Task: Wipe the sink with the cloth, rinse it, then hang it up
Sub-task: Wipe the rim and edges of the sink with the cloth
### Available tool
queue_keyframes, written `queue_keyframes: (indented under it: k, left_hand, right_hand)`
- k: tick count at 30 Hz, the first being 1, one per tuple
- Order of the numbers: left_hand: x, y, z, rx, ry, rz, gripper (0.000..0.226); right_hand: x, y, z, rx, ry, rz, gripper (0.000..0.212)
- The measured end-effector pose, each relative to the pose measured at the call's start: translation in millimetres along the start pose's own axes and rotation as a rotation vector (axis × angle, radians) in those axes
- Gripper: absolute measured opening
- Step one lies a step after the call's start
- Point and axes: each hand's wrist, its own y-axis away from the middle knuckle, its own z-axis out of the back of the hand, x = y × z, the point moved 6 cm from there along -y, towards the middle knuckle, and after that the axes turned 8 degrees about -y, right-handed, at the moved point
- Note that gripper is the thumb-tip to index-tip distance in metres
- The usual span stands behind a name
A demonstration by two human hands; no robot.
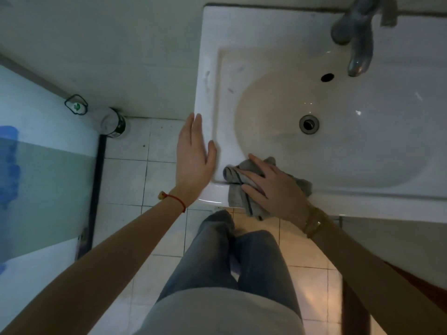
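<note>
A white ceramic sink (278, 44) fills the upper right, with a round drain (309, 124), an overflow hole (327, 77) and a metal tap (358, 44) at the back. A grey cloth (238, 189) lies bunched on the sink's front left corner, draped over the front rim. My right hand (271, 187) presses flat on the cloth, fingers spread. My left hand (194, 153) rests flat with fingers together against the sink's left edge, holding nothing. Brownish stains show on the basin's left side.
A grey rag (388, 13) hangs behind the tap at the top right. A small tin (113, 123) stands on the tiled floor by the wall. A glass panel (36, 165) is at the left. My legs in jeans (242, 257) stand below the sink.
</note>
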Motion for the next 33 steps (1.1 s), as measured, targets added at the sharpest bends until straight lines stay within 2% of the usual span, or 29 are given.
queue_keyframes:
  k: [6,13,16,18,20,22,25,28,30,33]
  left_hand:
    - [-2,-2,1,0.011,-0.075,0.025,0.058]
    - [-15,-37,12,-0.112,-0.051,0.183,0.064]
    - [-13,-63,4,-0.09,-0.095,0.214,0.07]
    - [-11,-73,-4,-0.059,-0.136,0.214,0.073]
    - [-10,-75,-9,-0.037,-0.174,0.212,0.074]
    - [-9,-74,-11,-0.04,-0.202,0.215,0.073]
    - [-8,-74,-11,-0.051,-0.208,0.226,0.072]
    - [-10,-76,-12,-0.036,-0.2,0.233,0.071]
    - [-12,-76,-13,-0.03,-0.202,0.231,0.07]
    - [-12,-76,-13,-0.02,-0.207,0.234,0.07]
  right_hand:
    - [-17,-34,19,-0.166,-0.129,-0.032,0.048]
    - [-22,-131,126,-0.474,0.021,0.177,0.042]
    - [-9,-199,162,-0.603,0.175,0.297,0.041]
    - [-10,-245,162,-0.56,0.294,0.337,0.041]
    - [-26,-283,145,-0.408,0.397,0.337,0.044]
    - [-46,-297,137,-0.336,0.453,0.33,0.048]
    - [-81,-279,151,-0.398,0.454,0.29,0.049]
    - [-116,-251,169,-0.476,0.382,0.14,0.051]
    - [-105,-258,164,-0.489,0.373,0.106,0.048]
    - [-60,-295,134,-0.395,0.376,0.185,0.047]
